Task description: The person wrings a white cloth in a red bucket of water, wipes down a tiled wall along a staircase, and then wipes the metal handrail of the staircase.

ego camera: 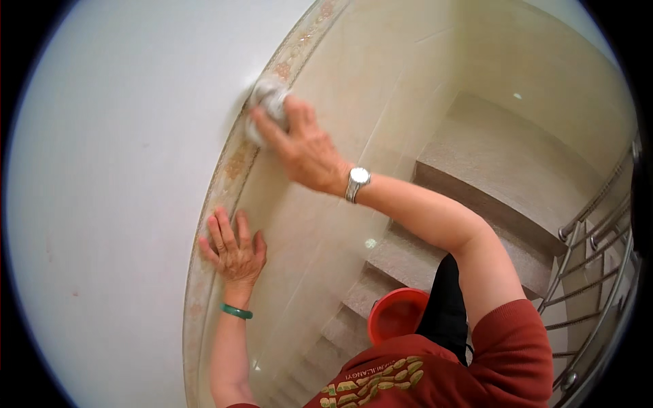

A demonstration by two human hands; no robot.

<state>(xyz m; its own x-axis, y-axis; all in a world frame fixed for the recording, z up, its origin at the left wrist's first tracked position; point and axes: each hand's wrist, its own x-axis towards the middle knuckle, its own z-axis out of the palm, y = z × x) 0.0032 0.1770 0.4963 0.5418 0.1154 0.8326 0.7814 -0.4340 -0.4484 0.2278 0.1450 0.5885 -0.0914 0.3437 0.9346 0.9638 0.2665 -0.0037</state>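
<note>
In the head view my right hand, with a silver wristwatch at the wrist, presses a whitish cloth against the patterned border strip of the tiled wall. Both the cloth and the fingers are somewhat blurred. Lower on the wall, my left hand lies flat, its fingers spread over the border strip and the beige tile. It holds nothing. A green bangle circles the left wrist.
Stone stairs run along the wall. A red plastic basin is on the steps beside my dark-trousered leg. A metal stair railing curves along the right side. White painted wall fills the left, above the border.
</note>
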